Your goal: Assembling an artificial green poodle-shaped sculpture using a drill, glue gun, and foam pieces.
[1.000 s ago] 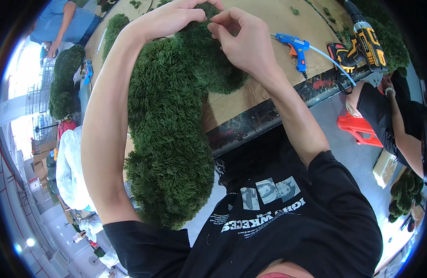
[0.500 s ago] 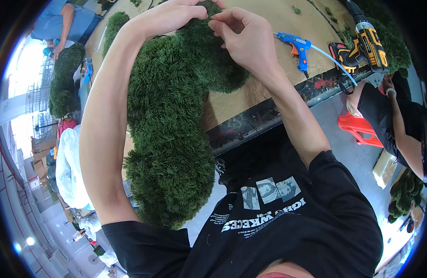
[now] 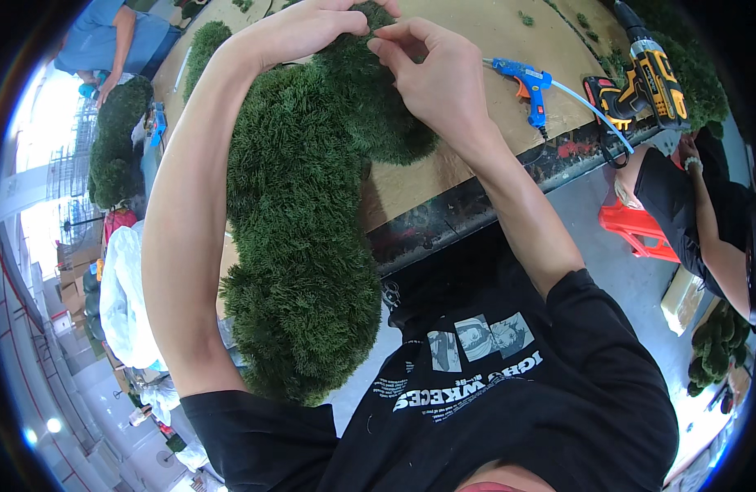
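I see my left hand (image 3: 312,29) lying flat on the long shaggy green artificial-foliage shape (image 3: 300,246) that overhangs the brown wooden workbench (image 3: 476,33); my right hand (image 3: 431,74), touching it just beside, pinches its tufts.

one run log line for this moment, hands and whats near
left hand on green artificial-grass form | right hand pinching its tufts | blue glue gun, yellow drill on board

Wooden workbench (image 3: 476,49), green faux-foliage form (image 3: 304,246), blue glue gun (image 3: 526,82), yellow drill (image 3: 648,74)
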The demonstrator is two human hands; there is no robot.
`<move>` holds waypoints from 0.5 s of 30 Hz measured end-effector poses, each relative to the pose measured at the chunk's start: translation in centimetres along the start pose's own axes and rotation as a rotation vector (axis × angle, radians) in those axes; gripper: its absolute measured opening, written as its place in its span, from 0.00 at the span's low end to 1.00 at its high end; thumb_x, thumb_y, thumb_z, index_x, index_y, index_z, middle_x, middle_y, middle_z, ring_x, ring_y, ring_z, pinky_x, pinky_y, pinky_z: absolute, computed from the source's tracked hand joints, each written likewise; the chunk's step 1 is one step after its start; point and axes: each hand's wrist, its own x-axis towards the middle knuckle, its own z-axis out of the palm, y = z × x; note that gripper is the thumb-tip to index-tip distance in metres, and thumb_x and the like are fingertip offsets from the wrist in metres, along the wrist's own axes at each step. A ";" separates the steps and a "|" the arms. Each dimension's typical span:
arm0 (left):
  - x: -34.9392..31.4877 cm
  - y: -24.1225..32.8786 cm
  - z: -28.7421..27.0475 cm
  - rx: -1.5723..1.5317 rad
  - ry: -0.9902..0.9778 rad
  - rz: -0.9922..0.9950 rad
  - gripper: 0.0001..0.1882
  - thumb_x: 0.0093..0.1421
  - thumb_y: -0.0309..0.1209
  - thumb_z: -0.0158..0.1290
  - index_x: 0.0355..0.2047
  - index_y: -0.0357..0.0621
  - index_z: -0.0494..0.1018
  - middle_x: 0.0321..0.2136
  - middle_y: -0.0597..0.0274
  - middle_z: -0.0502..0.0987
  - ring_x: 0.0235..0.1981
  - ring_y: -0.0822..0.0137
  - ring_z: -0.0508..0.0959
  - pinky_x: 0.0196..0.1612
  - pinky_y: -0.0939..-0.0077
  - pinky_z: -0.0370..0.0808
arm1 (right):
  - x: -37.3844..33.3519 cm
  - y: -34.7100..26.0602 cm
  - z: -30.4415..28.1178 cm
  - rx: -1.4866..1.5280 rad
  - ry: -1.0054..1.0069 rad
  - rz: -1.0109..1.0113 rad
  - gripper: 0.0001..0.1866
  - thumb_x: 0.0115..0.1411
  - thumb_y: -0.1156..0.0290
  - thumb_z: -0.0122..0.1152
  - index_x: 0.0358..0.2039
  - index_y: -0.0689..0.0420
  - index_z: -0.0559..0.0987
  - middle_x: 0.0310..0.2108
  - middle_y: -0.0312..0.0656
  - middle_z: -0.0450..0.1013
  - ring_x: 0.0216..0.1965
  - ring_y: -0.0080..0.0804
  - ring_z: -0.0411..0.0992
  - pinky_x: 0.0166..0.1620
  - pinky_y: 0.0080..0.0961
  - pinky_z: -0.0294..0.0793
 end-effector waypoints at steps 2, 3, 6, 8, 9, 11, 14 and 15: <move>-0.4 0.9 0.0 -0.025 -0.002 -0.069 0.22 0.62 0.27 0.42 0.57 0.44 0.70 0.51 0.57 0.71 0.52 0.62 0.69 0.57 0.69 0.66 | 0.0 -0.1 -0.2 -0.037 0.013 -0.039 0.08 0.63 0.71 0.69 0.41 0.60 0.85 0.30 0.42 0.84 0.30 0.24 0.81 0.35 0.23 0.78; -0.2 0.5 0.0 -0.024 -0.002 -0.068 0.22 0.62 0.27 0.42 0.57 0.44 0.70 0.51 0.57 0.71 0.52 0.62 0.69 0.57 0.69 0.66 | 0.1 0.0 -0.4 -0.064 0.002 -0.067 0.08 0.62 0.72 0.69 0.41 0.60 0.86 0.31 0.44 0.84 0.31 0.26 0.82 0.38 0.24 0.79; 0.1 -1.2 -0.3 0.020 -0.001 0.068 0.22 0.62 0.26 0.42 0.57 0.43 0.70 0.52 0.56 0.71 0.53 0.62 0.70 0.58 0.69 0.66 | 0.1 -0.1 -0.4 -0.099 -0.011 -0.117 0.09 0.61 0.73 0.68 0.42 0.60 0.86 0.32 0.45 0.84 0.33 0.29 0.83 0.40 0.26 0.80; 0.4 -1.4 -0.3 -0.009 -0.029 0.101 0.23 0.62 0.25 0.42 0.58 0.42 0.70 0.53 0.55 0.71 0.54 0.61 0.70 0.60 0.67 0.65 | 0.2 -0.1 -0.5 -0.118 -0.005 -0.133 0.09 0.61 0.73 0.68 0.42 0.60 0.86 0.32 0.45 0.85 0.33 0.29 0.83 0.41 0.26 0.80; 0.5 -1.5 -0.2 -0.009 -0.030 0.101 0.23 0.62 0.25 0.42 0.58 0.42 0.70 0.53 0.55 0.71 0.54 0.61 0.70 0.60 0.67 0.65 | 0.2 -0.2 -0.5 -0.128 -0.012 -0.113 0.10 0.60 0.72 0.68 0.41 0.60 0.86 0.32 0.45 0.84 0.33 0.29 0.83 0.41 0.26 0.80; 0.5 -1.5 -0.2 0.036 0.000 0.112 0.23 0.62 0.26 0.43 0.58 0.41 0.69 0.53 0.54 0.72 0.55 0.60 0.70 0.61 0.67 0.64 | 0.4 -0.4 -0.6 -0.137 -0.017 -0.094 0.10 0.59 0.71 0.69 0.41 0.60 0.86 0.32 0.45 0.84 0.33 0.29 0.83 0.40 0.27 0.80; 0.6 -1.5 -0.2 0.053 -0.002 0.131 0.23 0.62 0.26 0.43 0.59 0.41 0.69 0.54 0.54 0.72 0.56 0.60 0.69 0.62 0.67 0.64 | 0.6 -0.5 -0.8 -0.134 -0.032 -0.020 0.11 0.57 0.70 0.70 0.39 0.61 0.86 0.31 0.44 0.84 0.32 0.28 0.82 0.40 0.26 0.80; 0.7 -1.6 -0.2 0.052 -0.003 0.133 0.23 0.62 0.26 0.43 0.59 0.41 0.69 0.54 0.54 0.72 0.56 0.60 0.69 0.62 0.67 0.64 | 0.5 -0.6 -0.8 -0.123 -0.029 0.011 0.11 0.57 0.70 0.70 0.39 0.61 0.86 0.30 0.43 0.84 0.32 0.27 0.82 0.40 0.25 0.80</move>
